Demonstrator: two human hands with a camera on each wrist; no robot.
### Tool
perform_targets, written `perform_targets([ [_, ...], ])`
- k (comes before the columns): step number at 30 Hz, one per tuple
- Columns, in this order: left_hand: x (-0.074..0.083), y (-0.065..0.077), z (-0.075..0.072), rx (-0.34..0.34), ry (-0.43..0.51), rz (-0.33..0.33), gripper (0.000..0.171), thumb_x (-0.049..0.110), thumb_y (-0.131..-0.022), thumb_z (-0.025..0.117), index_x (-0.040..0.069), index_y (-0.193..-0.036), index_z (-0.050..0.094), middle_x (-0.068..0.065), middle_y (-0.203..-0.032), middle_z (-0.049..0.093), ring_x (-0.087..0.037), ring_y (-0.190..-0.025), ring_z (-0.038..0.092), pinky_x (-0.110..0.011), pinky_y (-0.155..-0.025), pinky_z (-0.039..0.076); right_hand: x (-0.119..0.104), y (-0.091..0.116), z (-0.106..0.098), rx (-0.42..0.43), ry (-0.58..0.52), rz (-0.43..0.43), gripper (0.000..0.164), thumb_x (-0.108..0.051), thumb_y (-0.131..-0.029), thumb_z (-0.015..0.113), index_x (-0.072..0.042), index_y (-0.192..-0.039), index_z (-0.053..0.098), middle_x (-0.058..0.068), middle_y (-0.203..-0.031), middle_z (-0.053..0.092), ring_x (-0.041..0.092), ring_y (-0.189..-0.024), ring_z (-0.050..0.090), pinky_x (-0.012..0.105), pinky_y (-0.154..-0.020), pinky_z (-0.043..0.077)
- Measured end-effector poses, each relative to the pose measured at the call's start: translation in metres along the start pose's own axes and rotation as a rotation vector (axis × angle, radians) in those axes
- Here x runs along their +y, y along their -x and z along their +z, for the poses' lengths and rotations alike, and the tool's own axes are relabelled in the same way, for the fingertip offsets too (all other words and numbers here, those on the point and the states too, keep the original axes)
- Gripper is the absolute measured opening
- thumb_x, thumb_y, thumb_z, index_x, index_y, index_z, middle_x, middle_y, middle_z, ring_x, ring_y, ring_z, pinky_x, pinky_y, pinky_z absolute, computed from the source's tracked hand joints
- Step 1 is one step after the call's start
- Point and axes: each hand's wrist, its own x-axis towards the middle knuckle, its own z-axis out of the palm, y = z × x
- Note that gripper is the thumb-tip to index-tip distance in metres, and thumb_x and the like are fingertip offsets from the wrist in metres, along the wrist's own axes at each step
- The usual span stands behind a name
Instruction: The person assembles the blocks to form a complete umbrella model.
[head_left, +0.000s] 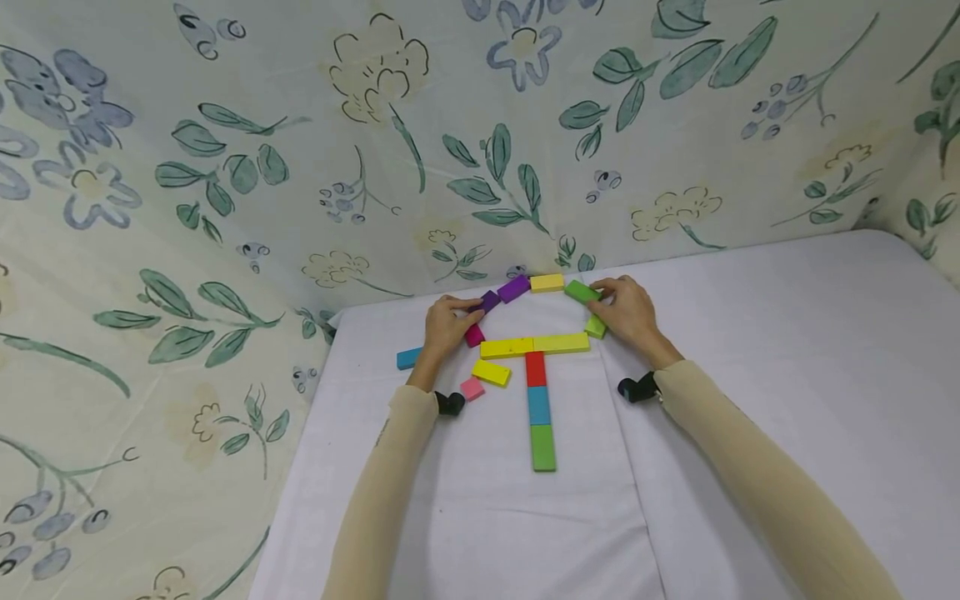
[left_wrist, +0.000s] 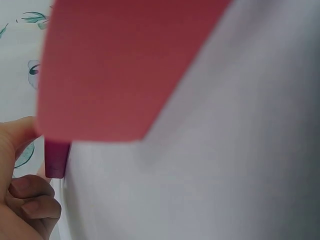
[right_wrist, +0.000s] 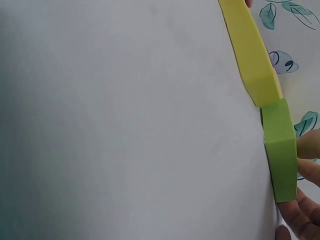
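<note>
My left hand (head_left: 447, 323) pinches a dark purple block (head_left: 490, 301) at the left side of a curved row of blocks. Its fingers also show in the left wrist view, just beyond a magenta block (head_left: 474, 336). At the other end of the curve, my right hand (head_left: 628, 310) holds a green block (head_left: 581, 292) between thumb and fingers. A lime-green block (head_left: 595, 327) lies just below that thumb. Between the hands, a purple block (head_left: 513, 289) and an orange-yellow block (head_left: 547, 283) continue the curve.
Below the curve, two yellow blocks (head_left: 561, 342) form a bar, with a red block (head_left: 536, 369), a blue block (head_left: 539, 406) and a green one in a column under it. Loose yellow (head_left: 491, 372), pink (head_left: 472, 388) and blue (head_left: 408, 358) blocks lie left. A floral cloth hangs behind.
</note>
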Motion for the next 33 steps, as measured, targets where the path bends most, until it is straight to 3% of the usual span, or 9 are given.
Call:
perform_targets([
  [9, 0.004, 0.001, -0.001, -0.024, 0.006, 0.015, 0.027, 0.029, -0.094, 0.078, 0.019, -0.12, 0.079, -0.013, -0.114, 0.072, -0.027, -0.097, 0.056, -0.03, -0.079, 0.039, 0.002, 0.004, -0.003, -0.012, -0.008, 0.007, 0.037, -0.02, -0.097, 0.069, -0.002, -0.129, 0.068, 0.025, -0.115, 0.062, 0.033, -0.093, 0.057, 0.036, -0.076, 0.041],
  [16, 0.005, -0.004, 0.0, -0.056, -0.001, 0.035, 0.029, 0.031, -0.093, 0.079, 0.021, -0.12, 0.079, -0.013, -0.12, 0.069, -0.029, -0.105, 0.059, -0.039, -0.09, 0.049, 0.004, 0.006, -0.006, -0.046, -0.059, -0.008, 0.04, -0.021, -0.098, 0.069, -0.001, -0.133, 0.065, 0.026, -0.119, 0.061, 0.035, -0.098, 0.056, 0.036, -0.08, 0.04],
  [26, 0.012, -0.011, 0.001, -0.066, -0.022, 0.059, 0.028, 0.027, -0.093, 0.08, 0.019, -0.12, 0.079, -0.015, -0.123, 0.069, -0.033, -0.115, 0.06, -0.045, -0.098, 0.05, 0.004, 0.009, -0.009, -0.102, -0.103, 0.015, 0.043, -0.022, -0.1, 0.067, -0.001, -0.137, 0.062, 0.024, -0.124, 0.058, 0.034, -0.105, 0.056, 0.038, -0.084, 0.044],
  [33, 0.017, -0.014, -0.004, -0.097, -0.048, 0.063, 0.031, 0.027, -0.092, 0.081, 0.02, -0.122, 0.078, -0.015, -0.124, 0.067, -0.033, -0.11, 0.059, -0.044, -0.095, 0.052, 0.005, 0.012, -0.017, -0.142, -0.075, -0.001, 0.048, -0.024, -0.102, 0.066, -0.002, -0.144, 0.056, 0.026, -0.13, 0.055, 0.039, -0.114, 0.056, 0.051, -0.095, 0.048],
])
